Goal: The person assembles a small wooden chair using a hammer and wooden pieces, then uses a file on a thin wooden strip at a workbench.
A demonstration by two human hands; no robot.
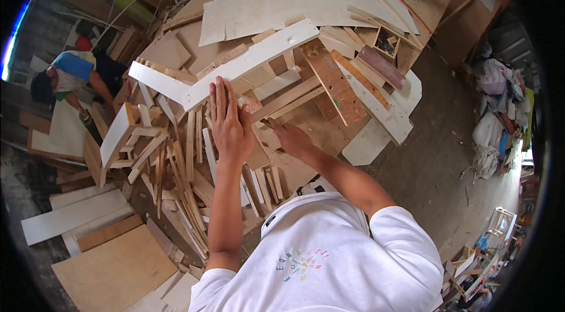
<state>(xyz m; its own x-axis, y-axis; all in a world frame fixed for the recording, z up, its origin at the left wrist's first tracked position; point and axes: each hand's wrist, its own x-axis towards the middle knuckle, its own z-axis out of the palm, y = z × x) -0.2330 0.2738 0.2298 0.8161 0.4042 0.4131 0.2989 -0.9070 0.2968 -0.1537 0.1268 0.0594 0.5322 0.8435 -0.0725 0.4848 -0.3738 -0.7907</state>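
My left hand (231,126) lies with straight fingers against the near edge of a white angled board (259,53), which has wooden blocks along it and rests on the heaped offcuts. My right hand (289,135) is lower and to the right, fingers curled among light wood pieces under that board; what they grip is unclear. A drilled brown board (335,85) and an orange-brown strip (365,82) lie to the right of the board's end. Loose wooden strips (191,153) are piled beside my left forearm.
A co-worker (73,73) bends over panels at the left. White sheets (297,9) cover the back of the pile. Plywood offcuts (115,262) lie at lower left. The concrete floor (424,165) runs along the right, beside bundled bags (491,118) and stacked scrap (471,271).
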